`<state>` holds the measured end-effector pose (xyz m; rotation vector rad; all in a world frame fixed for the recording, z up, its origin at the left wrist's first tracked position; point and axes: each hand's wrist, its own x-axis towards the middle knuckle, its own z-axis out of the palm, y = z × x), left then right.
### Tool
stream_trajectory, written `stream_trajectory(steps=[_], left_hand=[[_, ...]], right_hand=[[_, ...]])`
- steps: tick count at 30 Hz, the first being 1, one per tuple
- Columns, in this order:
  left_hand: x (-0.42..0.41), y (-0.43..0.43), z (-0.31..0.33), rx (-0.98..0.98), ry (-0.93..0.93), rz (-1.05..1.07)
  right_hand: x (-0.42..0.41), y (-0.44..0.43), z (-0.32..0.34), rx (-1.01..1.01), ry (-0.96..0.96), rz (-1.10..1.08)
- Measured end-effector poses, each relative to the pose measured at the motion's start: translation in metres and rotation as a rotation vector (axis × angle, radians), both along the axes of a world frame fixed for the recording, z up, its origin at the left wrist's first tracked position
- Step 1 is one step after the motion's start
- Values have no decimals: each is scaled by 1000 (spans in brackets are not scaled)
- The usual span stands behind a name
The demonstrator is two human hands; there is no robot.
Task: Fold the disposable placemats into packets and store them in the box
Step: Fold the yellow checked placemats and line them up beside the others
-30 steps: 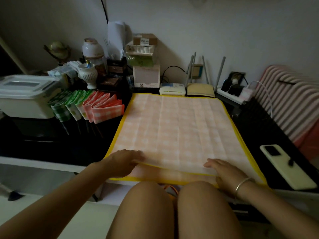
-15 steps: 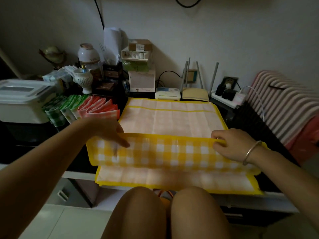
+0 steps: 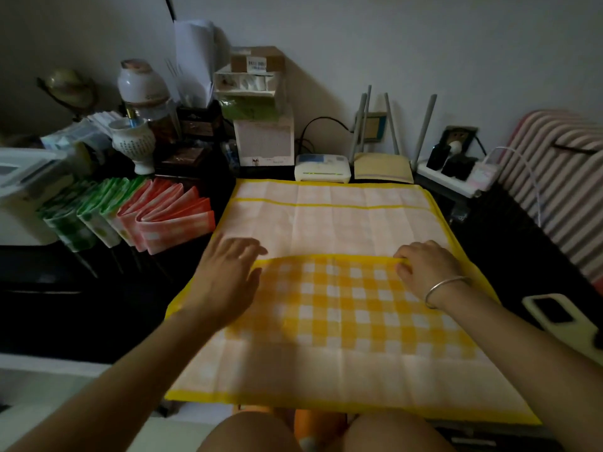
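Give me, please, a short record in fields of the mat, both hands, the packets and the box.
mat: spread flat, pale side up
flap: yellow check showing, folded over the mat's near half
left hand: fingers straight, flat on the flap's left end
right hand: fingers curled, pinches the flap's far edge
packets: green and pink, leaning in a row left of the mat
box: white, lidded, far left beside the packets
phone: right of the mat

A dark bench carries a yellow checked placemat at its middle, the near flap folded over; left of it stands a row of green and pink packets, with a white box beyond; a phone lies at the right.
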<state>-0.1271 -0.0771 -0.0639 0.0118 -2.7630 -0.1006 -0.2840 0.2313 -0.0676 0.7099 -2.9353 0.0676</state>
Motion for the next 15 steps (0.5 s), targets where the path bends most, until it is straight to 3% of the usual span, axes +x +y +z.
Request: stream_trajectory(steps=[4,12,15], left_hand=[[14,17,-37,31,-116,-104],[20,23,-66,67,-224,-48],[21,25,-66,60,-218,-25]], right_hand=[[-9,-9,-15,-9,-25,-44],[-6,-9,-30,-152,-10,-63],[11,-16,-21,-240,-116,-18]])
